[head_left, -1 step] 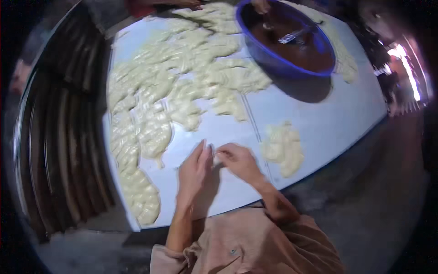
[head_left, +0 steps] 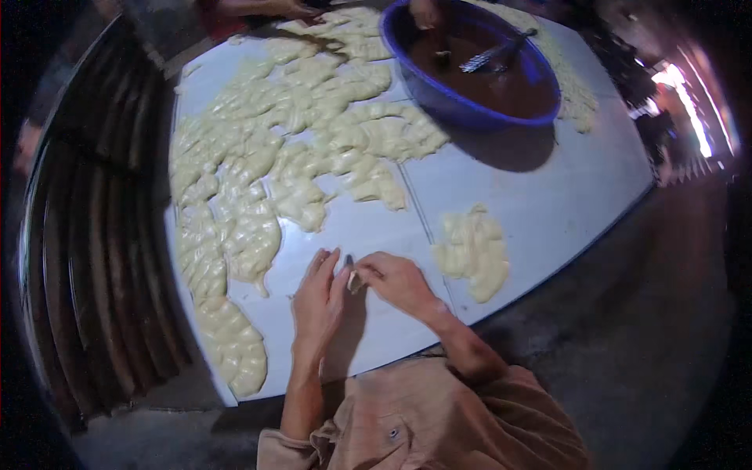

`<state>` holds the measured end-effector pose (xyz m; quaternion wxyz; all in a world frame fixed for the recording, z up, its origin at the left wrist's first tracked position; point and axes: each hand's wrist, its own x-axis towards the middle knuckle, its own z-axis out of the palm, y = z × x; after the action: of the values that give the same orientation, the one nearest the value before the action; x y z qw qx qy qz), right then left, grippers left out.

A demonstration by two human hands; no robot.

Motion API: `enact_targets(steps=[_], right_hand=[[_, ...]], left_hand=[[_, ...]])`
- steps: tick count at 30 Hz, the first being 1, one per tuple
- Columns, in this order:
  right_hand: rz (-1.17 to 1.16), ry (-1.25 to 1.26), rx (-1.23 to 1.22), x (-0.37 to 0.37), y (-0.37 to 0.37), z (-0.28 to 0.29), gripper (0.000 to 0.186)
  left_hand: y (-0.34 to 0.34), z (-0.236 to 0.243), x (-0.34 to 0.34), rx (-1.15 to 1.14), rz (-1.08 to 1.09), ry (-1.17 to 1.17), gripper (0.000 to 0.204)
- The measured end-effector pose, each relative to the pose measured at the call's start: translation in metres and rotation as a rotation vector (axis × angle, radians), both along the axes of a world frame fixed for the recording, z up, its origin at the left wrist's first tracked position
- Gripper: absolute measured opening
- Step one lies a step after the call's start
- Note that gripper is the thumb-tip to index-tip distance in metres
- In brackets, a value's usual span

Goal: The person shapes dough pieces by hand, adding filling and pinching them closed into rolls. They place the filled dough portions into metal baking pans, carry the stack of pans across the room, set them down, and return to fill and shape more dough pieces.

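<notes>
The small pale piece (head_left: 356, 283) sat between the two hands, low over the near part of the white table (head_left: 540, 196), at the tips of the right hand (head_left: 395, 283). That hand was the nearer one: its thumb and forefinger were pinched together on the piece, the other fingers curled. The piece lay to the left of the right palm and to the right of the left hand (head_left: 319, 294); its long axis seemed to run roughly away from the body, though it was too small to be sure. The left hand's fingers were outstretched and close together, just beside the piece; whether they gripped anything could not be told. A dark tip (head_left: 348, 260) showed between the hands, its kind unclear. The small pale yellow heap (head_left: 474, 254) lay right of the right hand, apart from it, while the broad pale yellow spread (head_left: 235, 176) lay beyond and left of the left hand.
</notes>
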<state>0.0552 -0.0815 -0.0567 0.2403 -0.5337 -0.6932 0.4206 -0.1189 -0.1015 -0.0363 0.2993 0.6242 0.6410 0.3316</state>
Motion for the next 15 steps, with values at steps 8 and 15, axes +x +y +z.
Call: enact_targets(steps=[8,15], right_hand=[[-0.312,-0.031,-0.033,0.093,0.026,0.022,0.028],[-0.395,-0.292,0.135,0.249,0.06,0.035,0.039]], left_hand=[[0.004,-0.017,0.022,0.006,-0.202,0.454,0.038],[0.035,0.009,0.067,0.068,-0.199,0.261,0.045]])
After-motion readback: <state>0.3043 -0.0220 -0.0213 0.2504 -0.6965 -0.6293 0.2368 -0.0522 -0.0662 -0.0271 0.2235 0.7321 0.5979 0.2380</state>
